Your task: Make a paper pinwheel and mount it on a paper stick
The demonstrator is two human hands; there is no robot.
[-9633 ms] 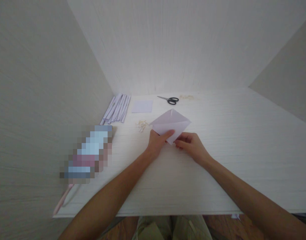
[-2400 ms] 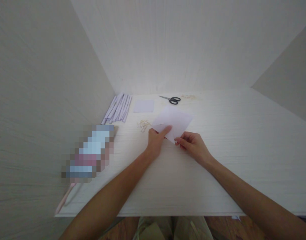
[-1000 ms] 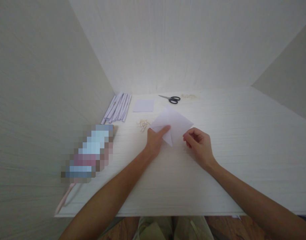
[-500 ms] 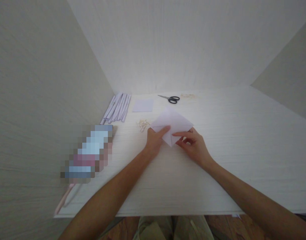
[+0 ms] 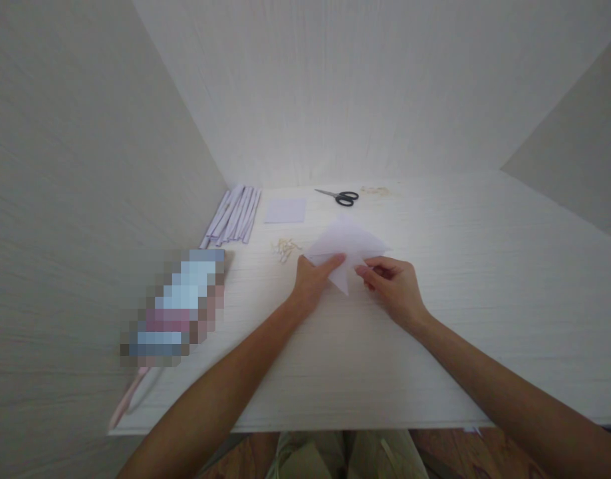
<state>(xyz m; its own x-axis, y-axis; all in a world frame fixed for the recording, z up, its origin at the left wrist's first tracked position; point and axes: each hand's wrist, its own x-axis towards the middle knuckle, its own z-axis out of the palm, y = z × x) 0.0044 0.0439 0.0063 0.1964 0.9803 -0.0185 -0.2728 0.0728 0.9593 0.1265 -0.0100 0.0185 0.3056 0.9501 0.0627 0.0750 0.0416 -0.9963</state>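
Observation:
A pale lilac sheet of paper (image 5: pixel 349 236), partly folded, is held just above the white table with one corner pointing towards me. My left hand (image 5: pixel 312 279) grips its left side, the thumb pressed flat across the front. On the other side my right hand (image 5: pixel 392 286) pinches the lower right edge between thumb and fingers; the fingertips are partly hidden by the hand itself. Beyond the paper lie scissors (image 5: pixel 346 199) with black handles. Left of the paper is a small heap of thin, pale pieces (image 5: pixel 285 249), too small to name.
A stack of square lilac paper (image 5: pixel 285 211) lies at the back. Several rolled paper tubes (image 5: pixel 235 213) rest by the left wall, near a blurred-out object (image 5: pixel 183 306) with a pink strap. More thin pale bits (image 5: pixel 375 191) lie right of the scissors. Walls enclose the table (image 5: pixel 485 299).
My right hand has moved slightly right, drawing the paper's lower right flap outward. The paper has shifted a little to the right, and my left thumb with it.

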